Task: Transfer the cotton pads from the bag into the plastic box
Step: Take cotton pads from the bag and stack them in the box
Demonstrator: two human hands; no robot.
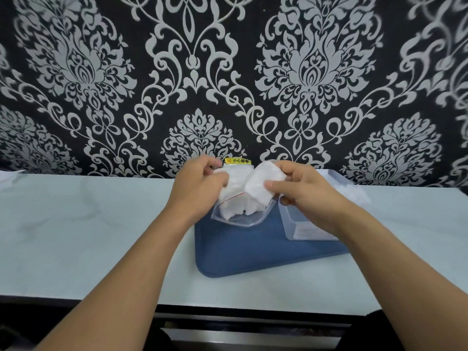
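A clear zip bag (239, 211) with a red seal line hangs above the blue mat, white cotton pads still inside it. My left hand (200, 186) grips the bag at its upper left. My right hand (301, 188) pinches a bunch of white cotton pads (263, 182) at the bag's upper right, just left of the clear plastic box (291, 224). The box stands on the mat's right side, partly hidden under my right hand and wrist; I cannot tell what lies inside it.
The blue mat (253, 249) lies on a pale countertop (88, 224) against a black-and-silver patterned wall. A clear lid with white stuff (352, 188) sits behind the box. A yellow warning label (238, 161) is on the wall. The counter's front edge runs below the mat.
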